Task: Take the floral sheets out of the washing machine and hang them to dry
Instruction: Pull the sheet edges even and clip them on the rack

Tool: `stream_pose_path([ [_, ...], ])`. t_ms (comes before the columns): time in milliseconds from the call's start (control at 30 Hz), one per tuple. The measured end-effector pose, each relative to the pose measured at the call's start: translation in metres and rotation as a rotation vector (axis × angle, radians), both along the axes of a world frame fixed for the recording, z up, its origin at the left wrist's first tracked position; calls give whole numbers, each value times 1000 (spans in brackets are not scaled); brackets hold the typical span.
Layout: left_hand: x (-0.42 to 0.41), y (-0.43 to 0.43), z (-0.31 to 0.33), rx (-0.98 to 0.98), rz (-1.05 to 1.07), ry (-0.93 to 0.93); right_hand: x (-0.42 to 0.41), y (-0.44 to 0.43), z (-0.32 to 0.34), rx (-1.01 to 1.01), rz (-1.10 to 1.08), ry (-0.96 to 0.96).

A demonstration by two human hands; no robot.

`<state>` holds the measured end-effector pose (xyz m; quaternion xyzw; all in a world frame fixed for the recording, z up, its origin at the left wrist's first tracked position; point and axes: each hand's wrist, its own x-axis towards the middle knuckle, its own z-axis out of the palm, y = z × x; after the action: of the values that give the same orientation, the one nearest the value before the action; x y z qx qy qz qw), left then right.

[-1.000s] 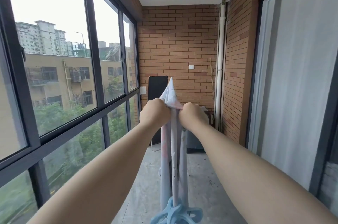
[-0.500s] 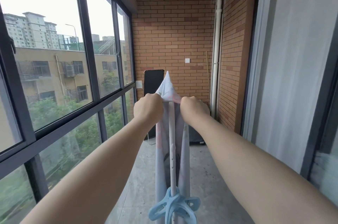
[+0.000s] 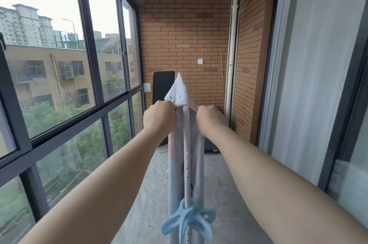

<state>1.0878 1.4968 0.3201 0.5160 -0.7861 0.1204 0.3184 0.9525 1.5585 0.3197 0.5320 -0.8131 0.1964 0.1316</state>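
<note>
A pale floral sheet (image 3: 179, 94) is draped over a white drying-rack rail (image 3: 186, 144) that runs away from me down the balcony. Its cloth hangs down on both sides of the rail, and a corner sticks up in a point beyond my fists. My left hand (image 3: 159, 117) grips the sheet on the left of the rail. My right hand (image 3: 209, 117) grips it on the right. Both arms are stretched forward at about the same height. Blue plastic hangers (image 3: 187, 221) hang on the near end of the rail.
I stand on a narrow brick balcony. Large dark-framed windows (image 3: 89, 64) line the left side. A sliding glass door (image 3: 318, 84) with a white curtain is on the right. A black panel (image 3: 162, 88) leans on the far brick wall, by a white pipe (image 3: 232, 54).
My hands have moved slightly apart, spreading the sheet across the rail. The view has tilted and shifted a little; both hands keep their grip.
</note>
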Motion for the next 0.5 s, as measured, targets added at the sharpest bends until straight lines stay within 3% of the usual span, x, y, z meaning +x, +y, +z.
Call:
stream_pose_path([
  [167,3,7,-3,30,-24,10,4,7,3,41,-9,-22],
  [333,0,30,2,83,-76,123,12,15,3,64,40,-190],
  [500,-14,75,5,-244,-276,313,4,40,-8,-166,200,-196],
])
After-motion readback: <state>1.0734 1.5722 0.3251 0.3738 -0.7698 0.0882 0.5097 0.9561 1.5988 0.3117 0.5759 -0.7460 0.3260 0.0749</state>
